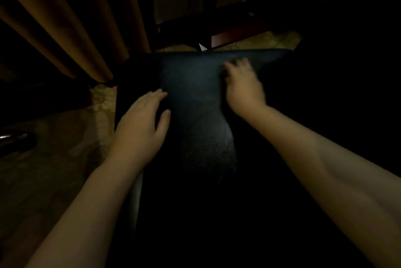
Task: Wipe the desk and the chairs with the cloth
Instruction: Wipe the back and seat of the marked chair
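Dim room: on the dark chair seat (pixel 195 98), the left hand (pixel 141 122) lies flat at its left edge, bracing. Right hand (pixel 243 85), blurred near the far edge, seems mid-wipe; its grip and the cloth I cannot make out. Next, probably a sweep toward the near edge.

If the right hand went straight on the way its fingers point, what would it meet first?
Probably the far edge of the dark seat, just ahead of the right hand. Past it stands a reddish wooden bar, though depth is unclear.
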Motion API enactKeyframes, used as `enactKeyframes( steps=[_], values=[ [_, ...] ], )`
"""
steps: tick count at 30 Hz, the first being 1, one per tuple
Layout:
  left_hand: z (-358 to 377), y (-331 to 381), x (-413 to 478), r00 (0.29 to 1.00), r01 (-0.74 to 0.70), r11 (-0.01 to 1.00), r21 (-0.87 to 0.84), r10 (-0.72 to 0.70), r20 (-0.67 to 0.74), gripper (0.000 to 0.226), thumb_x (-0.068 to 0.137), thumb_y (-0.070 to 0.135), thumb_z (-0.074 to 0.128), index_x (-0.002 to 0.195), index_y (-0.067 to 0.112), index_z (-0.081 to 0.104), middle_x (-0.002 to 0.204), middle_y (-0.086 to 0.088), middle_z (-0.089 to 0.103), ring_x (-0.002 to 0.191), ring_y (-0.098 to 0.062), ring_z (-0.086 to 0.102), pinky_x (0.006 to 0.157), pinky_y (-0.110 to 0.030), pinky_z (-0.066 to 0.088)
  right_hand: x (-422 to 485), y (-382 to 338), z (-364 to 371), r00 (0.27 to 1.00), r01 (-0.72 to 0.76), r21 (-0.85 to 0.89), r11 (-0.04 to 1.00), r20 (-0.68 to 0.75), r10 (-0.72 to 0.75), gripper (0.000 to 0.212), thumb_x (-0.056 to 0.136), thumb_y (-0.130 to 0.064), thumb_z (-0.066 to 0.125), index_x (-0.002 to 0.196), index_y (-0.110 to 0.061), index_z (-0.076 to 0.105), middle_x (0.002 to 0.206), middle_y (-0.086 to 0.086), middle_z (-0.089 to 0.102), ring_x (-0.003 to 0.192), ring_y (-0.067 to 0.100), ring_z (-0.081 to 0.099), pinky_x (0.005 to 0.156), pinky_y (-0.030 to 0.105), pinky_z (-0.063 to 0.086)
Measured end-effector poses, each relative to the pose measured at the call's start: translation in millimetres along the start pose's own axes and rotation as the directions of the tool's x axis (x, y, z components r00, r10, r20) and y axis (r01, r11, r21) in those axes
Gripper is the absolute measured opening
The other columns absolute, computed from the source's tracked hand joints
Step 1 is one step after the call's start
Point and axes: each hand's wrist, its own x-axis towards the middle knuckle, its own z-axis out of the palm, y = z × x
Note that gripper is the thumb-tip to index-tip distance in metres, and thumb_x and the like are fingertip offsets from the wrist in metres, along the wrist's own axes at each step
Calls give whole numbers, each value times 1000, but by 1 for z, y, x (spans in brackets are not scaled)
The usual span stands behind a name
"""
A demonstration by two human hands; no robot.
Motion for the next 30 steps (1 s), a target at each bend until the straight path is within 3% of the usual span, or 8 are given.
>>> enactKeyframes(
  steps=[2,4,6,8,11,15,19,30],
  values=[
    [14,5,9,1000,-12,1000,12,12,12,45,97,23,51,140,12,47,148,-5,45,139,-20,37,115,-34,26,4,-20,3,961,254,53,966,103,-258,45,102,-17,42,147,-15,40,157,8,31,148,26,17,117,36,19],
    [26,8,15,999,-24,999,32,23,25,46,98,29,49,141,13,47,151,-4,41,143,-19,32,118,-43,25,24,-12,1,918,356,59,933,162,-361,44,102,-23,42,146,-19,42,154,8,36,144,26,26,114,37,26],
    [35,9,17,999,-40,998,58,38,37,48,98,32,48,142,12,46,154,-4,37,145,-20,26,118,-49,19,50,16,-1,960,258,29,966,107,-260,42,101,-25,45,143,-21,47,145,13,44,132,32,41,106,37,36],
    [40,9,18,998,-51,994,95,47,44,49,99,34,47,143,12,44,156,-5,34,147,-20,21,117,-51,14,72,57,-7,1000,-19,37,999,11,19,40,101,-25,44,140,-19,50,138,15,49,125,33,48,100,35,40],
    [43,10,21,997,-48,988,145,37,72,57,95,37,47,146,13,40,158,-4,29,148,-20,17,118,-52,10,73,107,-22,951,-298,79,951,-62,303,39,102,-25,42,140,-18,50,140,12,51,128,32,47,103,35,39],
    [44,12,24,997,-43,983,177,30,74,60,94,39,49,148,13,36,159,-4,26,149,-20,15,118,-52,9,42,125,-28,890,-427,105,898,-127,438,40,104,-22,37,143,-17,44,142,14,46,129,31,45,103,34,37],
    [46,9,23,996,-55,977,204,40,76,60,95,36,50,148,12,35,160,-5,24,149,-22,14,118,-53,8,-16,117,-37,870,-485,-79,871,-142,472,43,105,-22,34,147,-13,36,144,17,43,134,34,34,108,38,27],
    [64,38,-94,997,72,966,249,-70,-20,55,98,24,50,147,3,37,156,-16,29,146,-31,21,119,-47,17,-185,111,-82,784,-608,-129,784,63,618,46,101,-22,42,142,-4,34,139,22,45,136,36,26,103,42,35]
  ],
)
